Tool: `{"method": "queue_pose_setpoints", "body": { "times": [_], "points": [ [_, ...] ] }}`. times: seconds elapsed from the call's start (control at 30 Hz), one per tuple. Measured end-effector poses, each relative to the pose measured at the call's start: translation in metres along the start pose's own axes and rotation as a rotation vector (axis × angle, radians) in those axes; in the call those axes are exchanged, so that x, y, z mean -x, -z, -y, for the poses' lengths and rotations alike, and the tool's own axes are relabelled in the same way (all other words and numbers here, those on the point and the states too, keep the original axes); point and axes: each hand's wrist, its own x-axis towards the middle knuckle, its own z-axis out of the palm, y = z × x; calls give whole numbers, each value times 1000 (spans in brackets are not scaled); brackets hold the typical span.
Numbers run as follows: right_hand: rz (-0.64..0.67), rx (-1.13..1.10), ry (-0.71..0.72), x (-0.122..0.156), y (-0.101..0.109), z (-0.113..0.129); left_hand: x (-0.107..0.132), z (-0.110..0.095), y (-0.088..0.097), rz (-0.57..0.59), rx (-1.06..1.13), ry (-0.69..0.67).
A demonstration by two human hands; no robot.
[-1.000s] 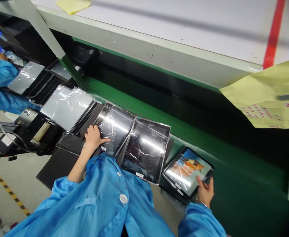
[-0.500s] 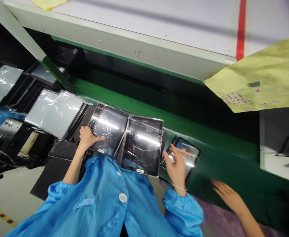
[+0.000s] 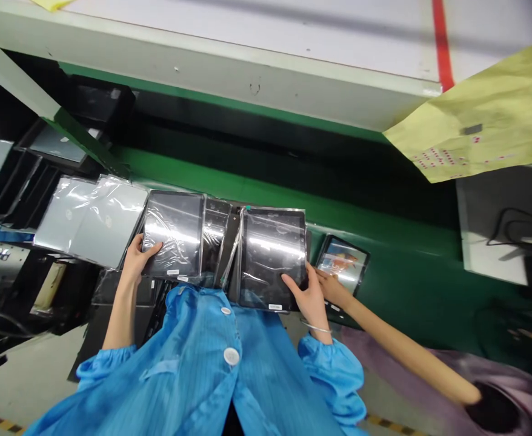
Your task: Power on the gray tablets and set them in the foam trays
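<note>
My left hand grips the left edge of a dark-screened tablet in clear plastic film, thumb on top. That tablet partly covers other wrapped ones stacked under it. My right hand is closed on the lower right edge of a second wrapped tablet, its thumb on the screen and its other fingers partly hidden at the side. Both tablets lie screen up in front of my blue smock, each with a small white label at its lower edge.
A co-worker's hand touches a tablet with a lit screen on the green bench. Wrapped silver devices are stacked at left. A white shelf edge spans above, and a yellow sheet hangs at right.
My left hand has slid the upper left tablet leftward, uncovering others below. My right hand has moved left from the lit tablet onto the right tablet. The co-worker's hand has reached the lit tablet.
</note>
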Motion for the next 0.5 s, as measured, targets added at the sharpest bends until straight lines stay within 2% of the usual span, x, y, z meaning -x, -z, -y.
{"method": "queue_pose_setpoints", "body": {
  "times": [0.1, 0.23, 0.4, 0.5],
  "points": [
    [-11, -6, -4, 0, -2, 0, -3, 3, 0, -15, 27, -11],
    [-53, -31, -29, 3, -4, 4, -1, 0, -8, 34, 41, -37],
    [-106, -118, -110, 10, -1, 9, 2, -3, -22, 75, 40, -53],
    [-97, -213, -174, 14, 4, 7, 3, -3, -25, 60, 33, -58]
  ]
}}
